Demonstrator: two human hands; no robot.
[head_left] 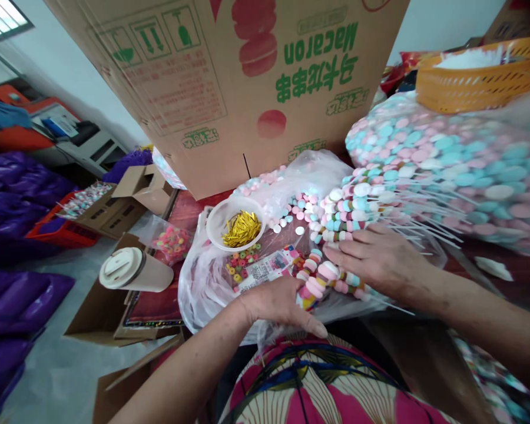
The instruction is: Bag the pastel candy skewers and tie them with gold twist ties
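Several candy skewers (324, 277), strung with pink, white, blue and yellow sweets, lie in front of me over clear plastic. My left hand (276, 303) is around their candy ends, its thumb out to the side and its other fingers partly hidden. Across the skewers from the right comes my right hand (375, 256), its fingers stretched out and lying on the strung sweets. Just beyond it is a pile of finished skewers (357, 203), with white sticks pointing right. A white bowl (212, 227) of gold twist ties (242, 228) stands left of loose sweets (302, 206).
A large cardboard box (247, 118) stands behind the work. On the right, an orange basket (481, 88) rests on a big bag of pastel sweets (459, 171). A lidded cup (136, 271), a bag of ring sweets (172, 242) and open cartons (103, 209) are on the left.
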